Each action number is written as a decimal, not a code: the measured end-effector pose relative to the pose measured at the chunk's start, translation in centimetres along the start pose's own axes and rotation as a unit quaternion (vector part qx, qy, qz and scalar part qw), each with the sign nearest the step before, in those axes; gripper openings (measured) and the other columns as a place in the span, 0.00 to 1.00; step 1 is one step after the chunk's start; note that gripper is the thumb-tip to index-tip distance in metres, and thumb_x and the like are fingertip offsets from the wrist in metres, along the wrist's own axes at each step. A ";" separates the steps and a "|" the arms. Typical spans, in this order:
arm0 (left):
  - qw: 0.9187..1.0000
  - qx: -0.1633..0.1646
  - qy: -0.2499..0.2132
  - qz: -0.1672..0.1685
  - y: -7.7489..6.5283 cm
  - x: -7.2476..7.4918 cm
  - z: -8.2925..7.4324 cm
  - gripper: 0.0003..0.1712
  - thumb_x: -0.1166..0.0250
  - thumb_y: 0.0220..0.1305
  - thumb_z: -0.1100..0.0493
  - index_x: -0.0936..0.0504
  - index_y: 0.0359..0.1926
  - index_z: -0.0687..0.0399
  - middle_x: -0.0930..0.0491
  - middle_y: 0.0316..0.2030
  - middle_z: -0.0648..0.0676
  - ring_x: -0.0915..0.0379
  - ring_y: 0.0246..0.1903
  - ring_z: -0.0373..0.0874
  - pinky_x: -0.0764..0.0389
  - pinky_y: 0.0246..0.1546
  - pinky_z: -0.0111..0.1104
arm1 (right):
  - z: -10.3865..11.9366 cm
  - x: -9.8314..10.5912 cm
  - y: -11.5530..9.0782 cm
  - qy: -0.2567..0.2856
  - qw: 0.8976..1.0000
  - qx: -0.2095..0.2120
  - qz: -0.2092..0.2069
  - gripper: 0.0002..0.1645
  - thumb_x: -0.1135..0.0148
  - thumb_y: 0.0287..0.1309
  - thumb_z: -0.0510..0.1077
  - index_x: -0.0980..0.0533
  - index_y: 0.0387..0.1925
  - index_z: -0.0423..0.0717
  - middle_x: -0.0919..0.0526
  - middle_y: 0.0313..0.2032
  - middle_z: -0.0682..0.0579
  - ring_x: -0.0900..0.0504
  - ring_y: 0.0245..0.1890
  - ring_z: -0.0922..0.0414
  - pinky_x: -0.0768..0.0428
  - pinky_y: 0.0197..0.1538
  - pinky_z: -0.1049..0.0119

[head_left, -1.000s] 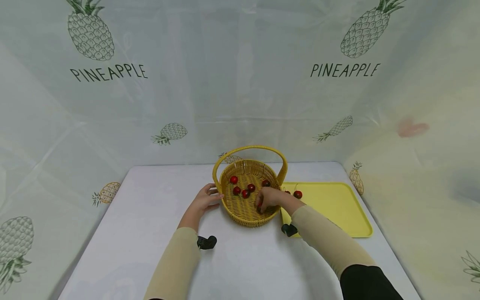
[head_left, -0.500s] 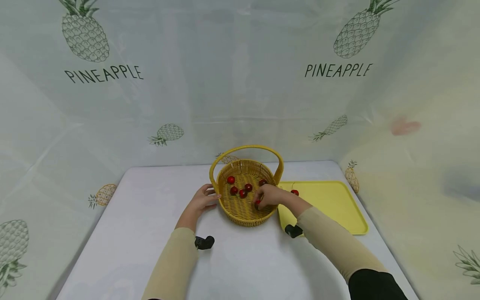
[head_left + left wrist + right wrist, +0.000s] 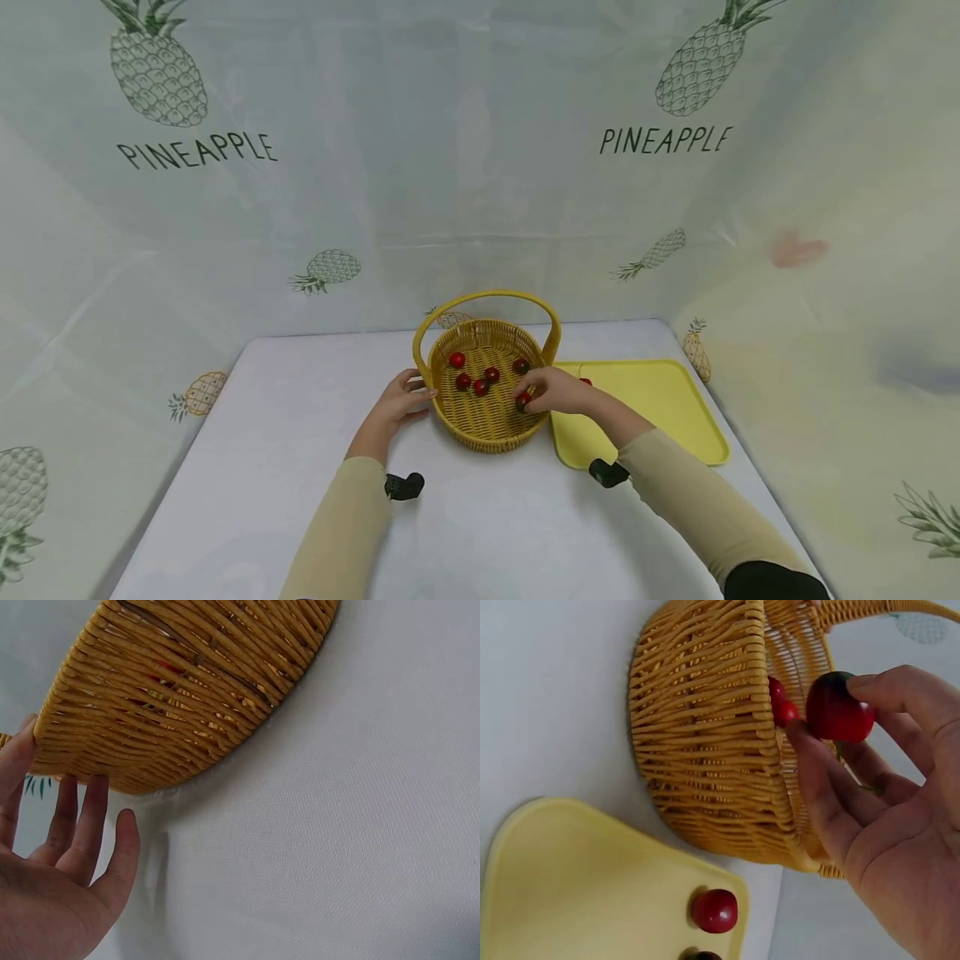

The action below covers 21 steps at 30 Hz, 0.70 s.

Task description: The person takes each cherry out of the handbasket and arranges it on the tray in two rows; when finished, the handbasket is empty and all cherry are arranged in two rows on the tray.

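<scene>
A yellow-brown wicker basket (image 3: 483, 444) with an arched handle stands at the far middle of the table, several dark red cherries (image 3: 457, 360) inside it. My right hand (image 3: 558, 390) is over its right rim, pinching a cherry (image 3: 838, 709) between thumb and fingers. That cherry is dark at one end. On the basket's left side, my left hand (image 3: 393, 404) rests with thumb at the rim. Its spread, fairly straight fingers (image 3: 94, 817) reach the outer wall in the left wrist view.
A yellow tray (image 3: 637, 408) lies right of the basket, partly behind my right forearm. In the right wrist view it carries a red cherry (image 3: 715, 910) and another at the frame's bottom edge. Pineapple-printed sheeting (image 3: 465, 167) hangs behind the white table (image 3: 487, 517).
My right hand has moved up and right from low inside the basket toward its right rim, bringing the cherry along. My left hand stays at the basket; the head view has shifted slightly.
</scene>
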<state>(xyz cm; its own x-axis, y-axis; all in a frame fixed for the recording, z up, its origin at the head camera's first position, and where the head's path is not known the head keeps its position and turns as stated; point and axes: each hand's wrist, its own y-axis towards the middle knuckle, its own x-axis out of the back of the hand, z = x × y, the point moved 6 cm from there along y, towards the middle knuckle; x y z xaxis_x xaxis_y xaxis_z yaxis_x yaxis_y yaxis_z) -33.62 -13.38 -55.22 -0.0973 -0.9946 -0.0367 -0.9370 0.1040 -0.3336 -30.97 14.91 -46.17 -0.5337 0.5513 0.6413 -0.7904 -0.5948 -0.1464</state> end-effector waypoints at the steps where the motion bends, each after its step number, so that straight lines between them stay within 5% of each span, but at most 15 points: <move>1: 1.000 0.000 0.000 -0.001 0.0 0.0 0.0 0.31 0.34 0.63 0.67 0.34 0.65 0.54 0.35 0.65 0.63 0.32 0.60 0.59 0.28 0.56 0.54 | -0.1 0.1 -0.2 0.003 1.000 0.001 -0.004 0.16 0.35 0.56 0.36 0.17 0.47 0.48 0.20 0.46 0.52 0.25 0.34 0.57 0.23 0.36 0.63; 12: 1.000 0.000 -0.003 0.002 -0.2 -0.2 -0.1 0.32 0.34 0.63 0.67 0.35 0.66 0.54 0.35 0.65 0.64 0.32 0.60 0.59 0.29 0.56 0.55 | -2.3 2.0 -2.2 0.077 0.994 -0.005 -0.073 0.14 0.30 0.57 0.39 0.18 0.46 0.41 0.19 0.47 0.45 0.20 0.42 0.50 0.19 0.44 0.58; 21: 1.000 -0.002 -0.020 0.009 -0.4 -0.3 -0.3 0.32 0.35 0.64 0.69 0.36 0.66 0.57 0.37 0.65 0.64 0.34 0.60 0.59 0.31 0.58 0.56 | -3.9 2.7 -3.3 0.113 0.985 -0.039 -0.127 0.11 0.31 0.57 0.38 0.19 0.40 0.35 0.17 0.39 0.48 0.16 0.35 0.53 0.21 0.45 0.43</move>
<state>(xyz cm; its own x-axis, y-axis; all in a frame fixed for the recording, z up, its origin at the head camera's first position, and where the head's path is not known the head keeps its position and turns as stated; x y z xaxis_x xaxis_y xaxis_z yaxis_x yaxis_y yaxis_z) -33.30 -13.16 -54.79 -0.1009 -0.9916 -0.0805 -0.9368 0.1219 -0.3279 -30.96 20.62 -46.89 -0.3624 0.7976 0.4821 -0.9230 -0.3790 -0.0667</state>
